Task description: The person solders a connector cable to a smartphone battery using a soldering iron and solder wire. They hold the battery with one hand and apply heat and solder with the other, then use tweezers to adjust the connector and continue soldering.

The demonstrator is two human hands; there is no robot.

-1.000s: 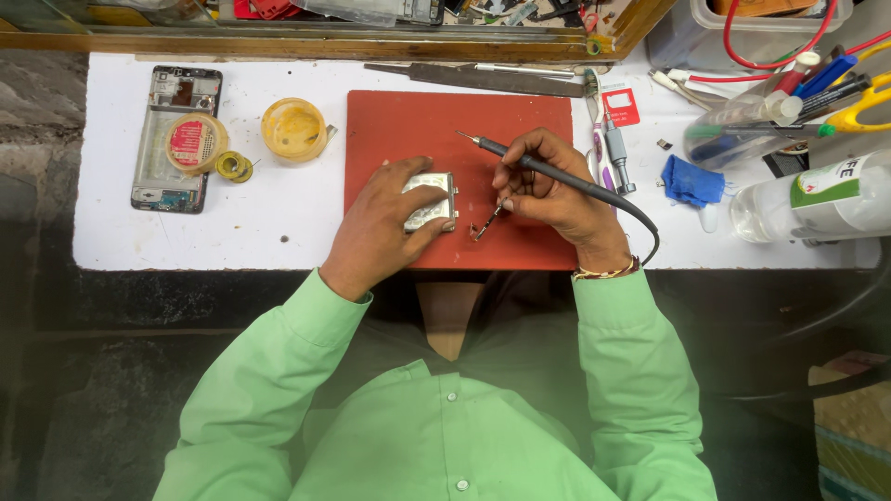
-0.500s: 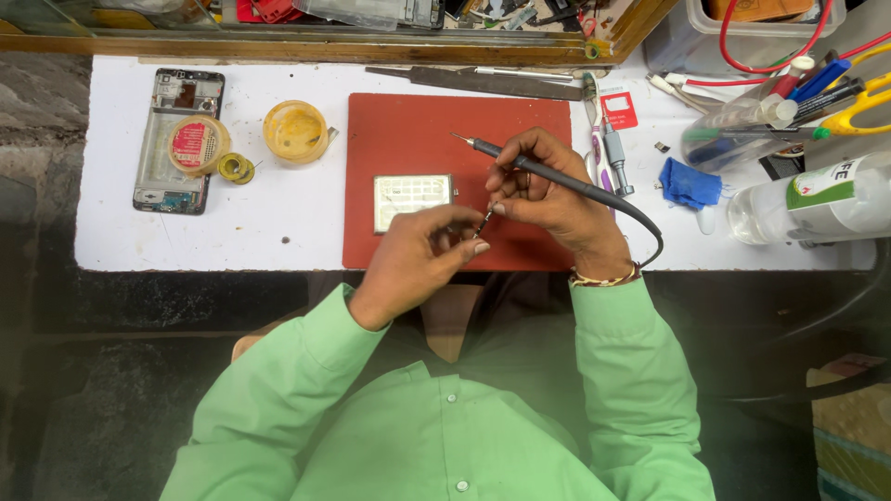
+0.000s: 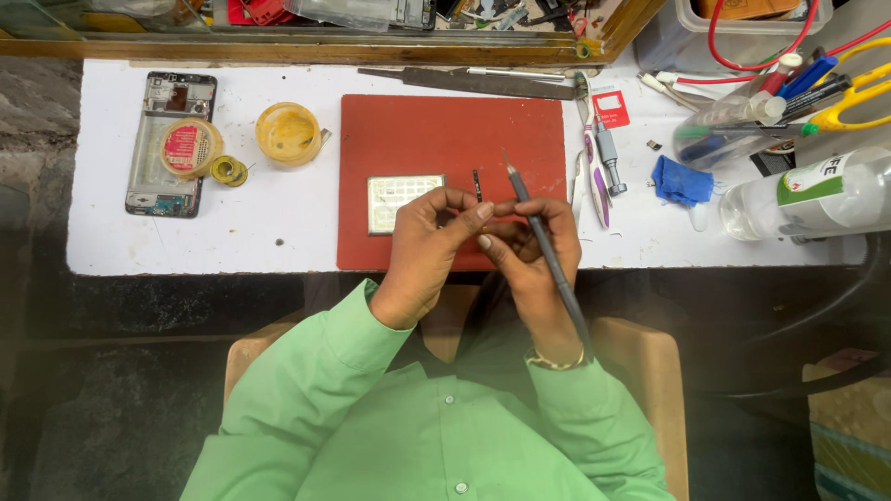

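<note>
A red mat (image 3: 445, 130) lies on the white table (image 3: 278, 232). On it rests a small silvery grid plate (image 3: 404, 199), just left of my hands. My left hand (image 3: 427, 250) and my right hand (image 3: 538, 255) meet fingertip to fingertip above the mat's front edge. They pinch a thin dark piece (image 3: 477, 183) that sticks up toward the far side. My right hand also grips a dark pen-shaped soldering iron (image 3: 543, 246), tip pointing away, with its cable running back over my wrist.
At the left lie an opened phone (image 3: 158, 181) with a tape roll (image 3: 190, 147) on it and a round yellow tin (image 3: 288, 133). Right of the mat are hand tools (image 3: 594, 176), a blue cloth (image 3: 680, 179), a plastic bottle (image 3: 807, 195) and yellow scissors (image 3: 854, 97).
My left hand let go of the grid plate, which stays on the mat, and moved right to join my right hand. Both hands drew back toward the table's front edge.
</note>
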